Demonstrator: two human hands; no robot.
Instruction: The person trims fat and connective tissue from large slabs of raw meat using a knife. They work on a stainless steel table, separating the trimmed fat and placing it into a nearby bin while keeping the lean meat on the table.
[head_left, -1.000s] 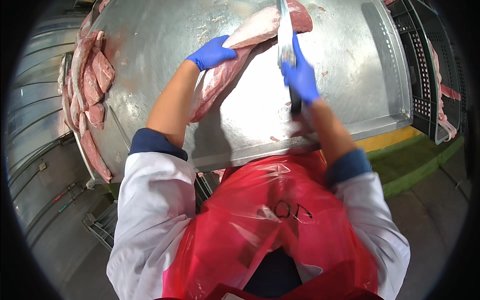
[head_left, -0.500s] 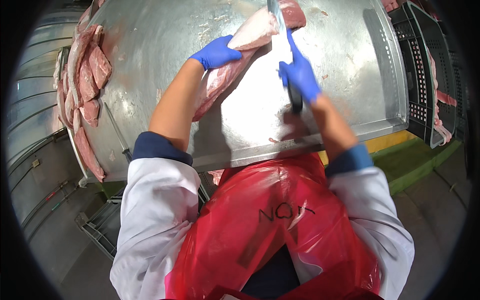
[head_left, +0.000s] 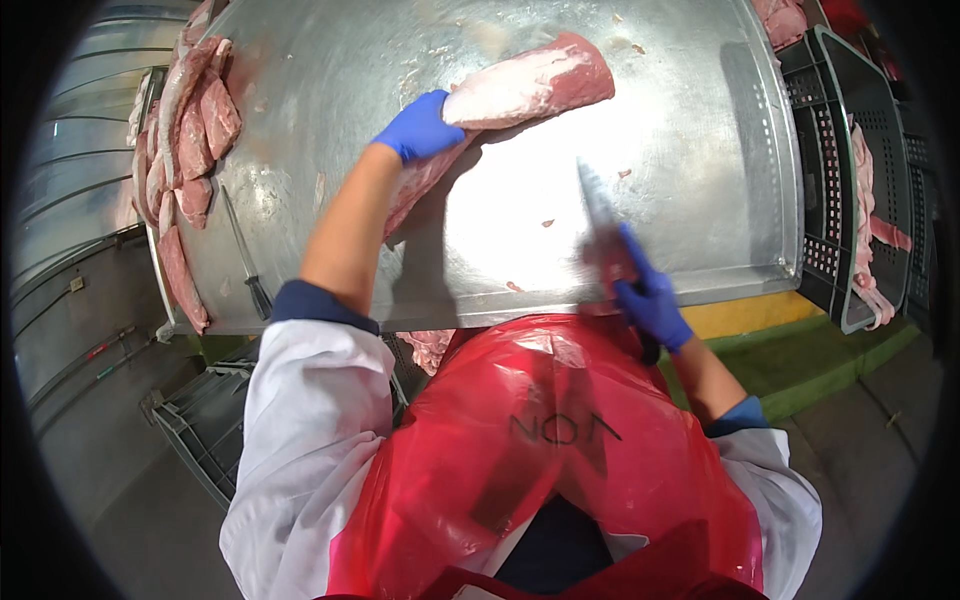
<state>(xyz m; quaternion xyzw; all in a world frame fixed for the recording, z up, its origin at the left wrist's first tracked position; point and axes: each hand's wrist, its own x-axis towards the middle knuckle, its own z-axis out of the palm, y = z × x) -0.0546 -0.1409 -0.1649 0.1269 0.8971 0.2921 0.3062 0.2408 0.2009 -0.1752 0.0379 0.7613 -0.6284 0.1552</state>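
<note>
A long piece of raw meat, like a loin with pale fat on top (head_left: 510, 92), lies slantwise on the metal table (head_left: 700, 200). My left hand (head_left: 422, 128), in a blue glove, is closed round its middle, with the nearer end lying alongside my forearm. My right hand (head_left: 655, 305), also blue-gloved, grips a knife (head_left: 594, 190) near the table's front edge. The blade points away from me and is smeared by motion; its dark handle is mostly hidden in my fist. Knife and meat are apart.
Several cuts of meat (head_left: 195, 135) lie piled along the table's left side, beside a sharpening steel (head_left: 245, 255). A dark perforated crate (head_left: 835, 190) with meat strips stands off the right edge. Small scraps (head_left: 548, 223) dot the table. Another crate (head_left: 200, 430) sits low at left.
My right hand has drawn the knife off the meat's far end, back toward me and to the right. My left hand keeps its hold, and the meat's far end has swung nearer.
</note>
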